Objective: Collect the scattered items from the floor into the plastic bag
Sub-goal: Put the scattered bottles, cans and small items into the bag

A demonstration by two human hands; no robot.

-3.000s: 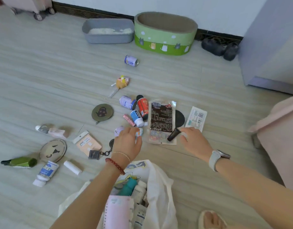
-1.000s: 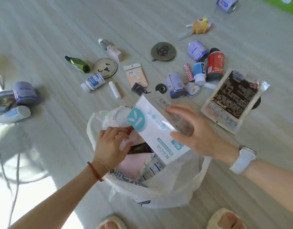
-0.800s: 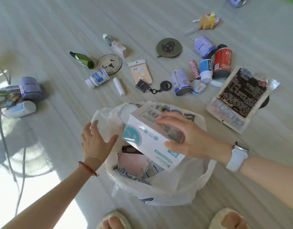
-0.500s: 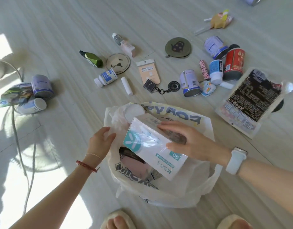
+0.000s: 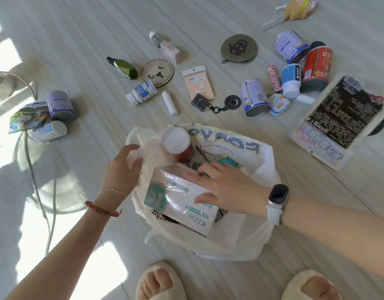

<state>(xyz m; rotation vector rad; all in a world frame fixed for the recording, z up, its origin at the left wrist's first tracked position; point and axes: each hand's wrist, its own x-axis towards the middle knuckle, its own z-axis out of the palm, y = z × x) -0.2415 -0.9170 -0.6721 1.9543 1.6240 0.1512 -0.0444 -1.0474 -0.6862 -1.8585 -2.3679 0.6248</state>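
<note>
Box: white and teal box [image 5: 180, 200] sits tilted in the mouth of the plastic bag [image 5: 240, 241], only partly sunk, long axis running from 10 to 4 o'clock.
Right hand: right hand [image 5: 227, 187] lies on the box's top face, fingers straight and spread, thumb along the near edge; it presses rather than grips.
Left hand: left hand [image 5: 121, 169] pinches the bag's rim at 9 o'clock of the box, fingers curled into the plastic.
Key relation: box lies directly under the right fingers, so a push down and toward 4 o'clock should seat it.
Room: jar with a white lid [image 5: 176, 140] crowds the bag at 12 o'clock; slack plastic at 5 o'clock looks freer.
Floor: cans, bottles, a keychain [image 5: 217, 105] and a large packet [image 5: 342, 120] lie from 10 to 2 o'clock; nearest can [image 5: 253, 97] favours the right hand.
</note>
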